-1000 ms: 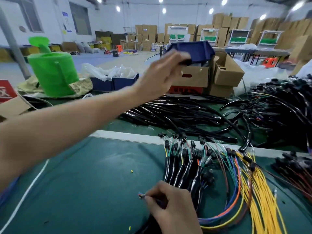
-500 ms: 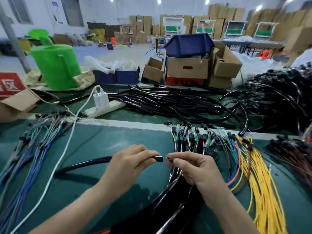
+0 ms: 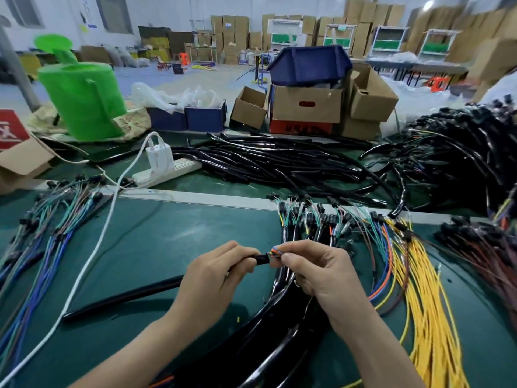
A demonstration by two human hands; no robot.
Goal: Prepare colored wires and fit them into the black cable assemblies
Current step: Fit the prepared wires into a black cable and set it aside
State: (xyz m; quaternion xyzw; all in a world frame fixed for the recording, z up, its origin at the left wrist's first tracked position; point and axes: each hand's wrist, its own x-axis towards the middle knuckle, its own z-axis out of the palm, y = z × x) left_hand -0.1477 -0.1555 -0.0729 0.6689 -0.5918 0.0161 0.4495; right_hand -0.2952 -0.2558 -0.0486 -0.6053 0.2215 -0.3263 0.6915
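Both hands meet over the near bench (image 3: pixel 167 242), my left hand (image 3: pixel 221 275) pinching the black sleeve (image 3: pixel 261 259), my right hand (image 3: pixel 316 273) pinching colored wire tips (image 3: pixel 275 251) at its mouth; one splayed strand could catch the rim.

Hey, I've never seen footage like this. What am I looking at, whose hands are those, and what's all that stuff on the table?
No machine here: one camera worn on a person's head looks down at their own bare hands over a green work table. The left hand grips the end of a black tube; the right hand pinches a small bunch of colored wires at that tube's mouth. How far in they are, I cannot tell. To the right lie yellow wires, to the left blue and green wires. Farther back: a heap of black tubes, a white power strip and cardboard boxes.
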